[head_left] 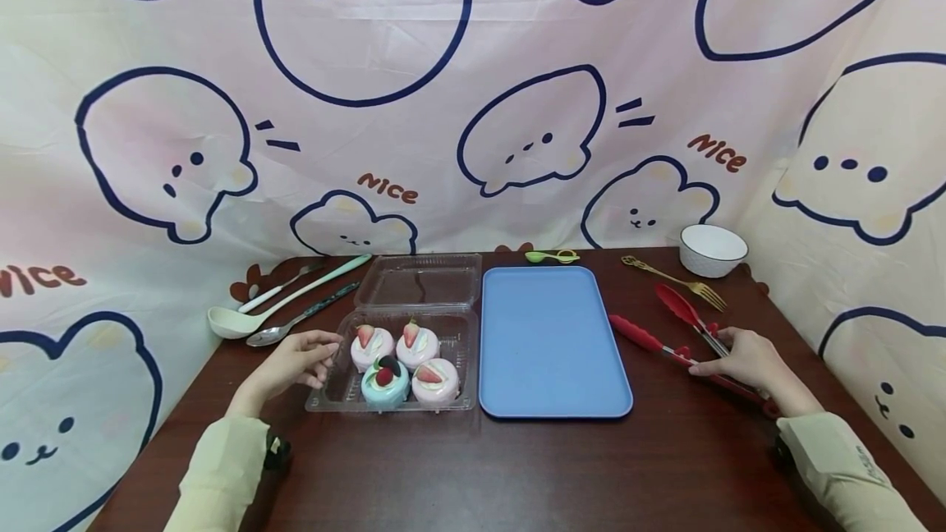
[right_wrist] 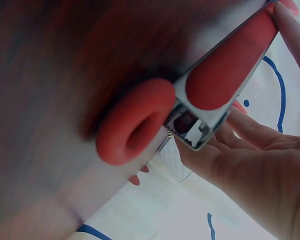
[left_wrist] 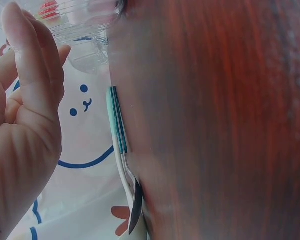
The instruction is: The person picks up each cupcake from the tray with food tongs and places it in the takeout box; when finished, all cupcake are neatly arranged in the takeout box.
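A clear plastic container (head_left: 466,396) holds several small cakes, pink ones (head_left: 435,384) with strawberry pieces and a light blue one (head_left: 385,391) with a red berry. At its left rim is my left hand (head_left: 291,364), fingers loosely bent, fingertips right by the plastic. My right hand (head_left: 750,364) grips a pair of red-and-silver tongs (head_left: 683,302) around the arms, near the hinge end. The two red tips of the tongs are spread apart and point away from me. In the right wrist view, a red ring (right_wrist: 135,122) shows at the tongs' end.
A blue tray (head_left: 554,343) lies between container and tongs. On the left lie a ladle (head_left: 232,323), a spoon (head_left: 269,337) and a white-handled utensil (head_left: 259,300). Toward the back are a green utensil (head_left: 543,256), a gold fork (head_left: 705,292) and a white bowl (head_left: 713,253).
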`<state>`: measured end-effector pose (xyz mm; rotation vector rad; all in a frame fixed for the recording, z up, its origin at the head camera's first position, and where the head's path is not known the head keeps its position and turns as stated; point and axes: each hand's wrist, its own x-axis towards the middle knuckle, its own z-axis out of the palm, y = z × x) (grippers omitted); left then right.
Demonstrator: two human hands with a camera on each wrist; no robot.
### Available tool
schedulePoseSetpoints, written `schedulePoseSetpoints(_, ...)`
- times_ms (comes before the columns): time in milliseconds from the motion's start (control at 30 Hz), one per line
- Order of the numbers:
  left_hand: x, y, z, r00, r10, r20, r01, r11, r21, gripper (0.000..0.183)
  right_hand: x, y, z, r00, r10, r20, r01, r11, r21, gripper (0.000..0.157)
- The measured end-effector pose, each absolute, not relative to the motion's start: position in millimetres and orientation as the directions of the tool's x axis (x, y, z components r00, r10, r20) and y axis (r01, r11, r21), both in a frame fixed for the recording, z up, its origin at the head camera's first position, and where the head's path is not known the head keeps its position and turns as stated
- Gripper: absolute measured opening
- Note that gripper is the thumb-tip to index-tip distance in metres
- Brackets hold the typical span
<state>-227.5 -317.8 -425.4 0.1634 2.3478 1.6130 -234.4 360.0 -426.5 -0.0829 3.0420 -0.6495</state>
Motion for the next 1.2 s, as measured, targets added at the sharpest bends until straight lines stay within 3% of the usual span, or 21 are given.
schedulePoseSetpoints(967,-225.1,-316.0,-422.3,-0.948,0.273,-0.162,-0.065,0.331,0.942,0.050,-235.6,375.5,-429.1,-0.990,-0.080,-0.112,-0.005,0.833,-0.554,0.092)
schedulePoseSetpoints(1200,-224.5,-315.6,-425.6,-0.951,0.251,-0.178,-0.085,0.341,0.936,0.049,-234.9,384.8,-430.5,-0.974,-0.162,-0.156,-0.028,0.775,-0.631,0.084)
